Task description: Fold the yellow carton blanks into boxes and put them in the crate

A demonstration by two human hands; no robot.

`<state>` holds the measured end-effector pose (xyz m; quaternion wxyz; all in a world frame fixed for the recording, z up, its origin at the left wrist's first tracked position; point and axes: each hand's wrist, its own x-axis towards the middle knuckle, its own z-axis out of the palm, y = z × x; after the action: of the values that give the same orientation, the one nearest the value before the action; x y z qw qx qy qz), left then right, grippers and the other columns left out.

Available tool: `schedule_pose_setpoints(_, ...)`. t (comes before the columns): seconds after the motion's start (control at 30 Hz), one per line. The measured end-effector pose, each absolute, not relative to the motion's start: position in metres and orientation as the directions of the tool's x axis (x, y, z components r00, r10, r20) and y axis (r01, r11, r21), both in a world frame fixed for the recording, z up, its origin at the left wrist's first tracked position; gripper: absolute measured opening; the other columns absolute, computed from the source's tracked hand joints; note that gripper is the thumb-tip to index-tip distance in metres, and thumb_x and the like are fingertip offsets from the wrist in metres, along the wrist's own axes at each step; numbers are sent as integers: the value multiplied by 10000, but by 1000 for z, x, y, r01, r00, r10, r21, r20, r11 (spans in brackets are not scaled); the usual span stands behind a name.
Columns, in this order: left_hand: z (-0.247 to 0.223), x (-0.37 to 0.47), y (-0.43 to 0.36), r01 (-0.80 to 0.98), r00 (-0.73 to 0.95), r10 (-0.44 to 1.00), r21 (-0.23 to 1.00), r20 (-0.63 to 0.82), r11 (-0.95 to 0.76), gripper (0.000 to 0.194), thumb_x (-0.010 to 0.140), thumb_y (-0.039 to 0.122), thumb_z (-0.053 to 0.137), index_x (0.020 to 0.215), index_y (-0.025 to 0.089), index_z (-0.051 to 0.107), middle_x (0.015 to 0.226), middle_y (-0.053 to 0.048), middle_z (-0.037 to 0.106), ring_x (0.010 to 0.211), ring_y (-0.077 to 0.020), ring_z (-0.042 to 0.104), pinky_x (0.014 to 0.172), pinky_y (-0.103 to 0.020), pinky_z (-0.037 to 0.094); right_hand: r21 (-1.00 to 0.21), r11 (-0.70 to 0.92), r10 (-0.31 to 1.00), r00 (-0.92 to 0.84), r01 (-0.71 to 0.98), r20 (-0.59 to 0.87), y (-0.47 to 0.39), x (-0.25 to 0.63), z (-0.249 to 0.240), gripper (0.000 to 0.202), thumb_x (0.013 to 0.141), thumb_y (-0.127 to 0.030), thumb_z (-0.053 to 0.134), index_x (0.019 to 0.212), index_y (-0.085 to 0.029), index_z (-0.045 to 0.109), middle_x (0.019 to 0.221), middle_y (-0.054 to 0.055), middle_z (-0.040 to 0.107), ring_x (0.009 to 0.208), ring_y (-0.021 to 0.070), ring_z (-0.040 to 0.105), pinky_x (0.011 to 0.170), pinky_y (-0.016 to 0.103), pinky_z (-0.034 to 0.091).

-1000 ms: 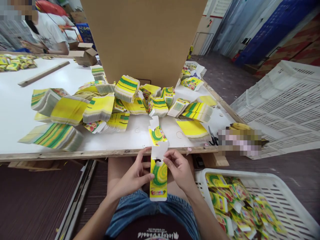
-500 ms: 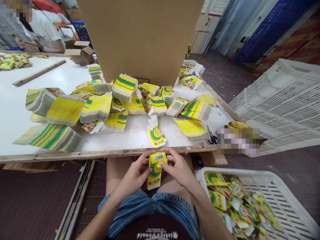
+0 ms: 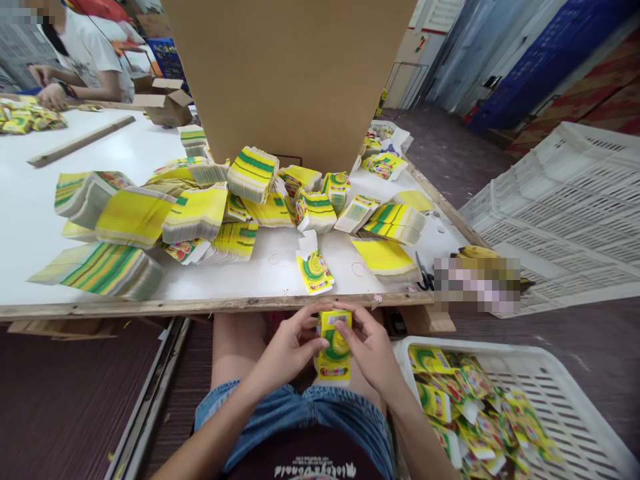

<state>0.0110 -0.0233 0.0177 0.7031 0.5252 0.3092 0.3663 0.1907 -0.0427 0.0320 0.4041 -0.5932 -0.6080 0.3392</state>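
A small yellow and green carton [image 3: 334, 353] with a barcode near its top is held upright above my lap. My left hand [image 3: 295, 343] grips its left edge, thumb on the front. On the opposite side my right hand [image 3: 367, 340] holds it, the thumb pressing near the barcode. Just beyond the wooden table edge lies another carton [image 3: 314, 267] with white flaps sticking out. Stacks of flat yellow and green cartons [image 3: 133, 217] spread over the white table, more of them [image 3: 395, 223] to the right.
A white basket [image 3: 575, 393] of cartons stands at my right. Scissors [image 3: 425, 273] and bananas [image 3: 475, 252] are at the table's right corner. A large cardboard box [image 3: 295, 80] blocks the middle. A person [image 3: 95, 50] works at far left.
Both my hands and the carton have shifted slightly right, and the carton is now more upright, with its top tilted differently. The person's hands at far left have lowered to the table.
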Motion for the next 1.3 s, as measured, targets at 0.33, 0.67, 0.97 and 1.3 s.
schedule_pose_setpoints(0.33,-3,4,26,552,367,908,739,201,-386,329,927,230,489,1223,136,597,1340,-154,590,1308,-265,489,1118,-467,366,-393,-100,958,196,914,211,-35,263,54,334,846,-523,535,863,-225,686,900,86,731,847,292,640,784,416,403)
schedule_pose_setpoints(0.67,-19,4,48,640,402,897,644,185,-419,292,935,228,452,1132,162,658,1318,-133,621,1255,-292,547,1082,-487,401,-519,-230,942,322,823,94,70,151,-12,304,723,-272,753,957,-125,627,1034,205,658,1012,360,584,847,438,370)
schedule_pose_setpoints(0.97,-23,3,49,459,298,941,841,159,-287,332,889,303,532,1169,175,656,1345,-131,601,1306,-300,496,1150,-507,293,-830,-139,891,434,539,132,61,157,-14,146,780,-264,634,884,-180,574,961,133,663,987,301,572,901,449,381)
schedule_pose_setpoints(1.3,-5,11,22,-219,359,930,961,-83,170,686,929,615,286,1254,91,586,1135,-176,715,1044,-302,683,906,-445,545,-990,-105,962,243,-90,-124,-12,144,-6,341,753,-497,684,858,-192,574,651,30,685,533,168,612,507,289,481)
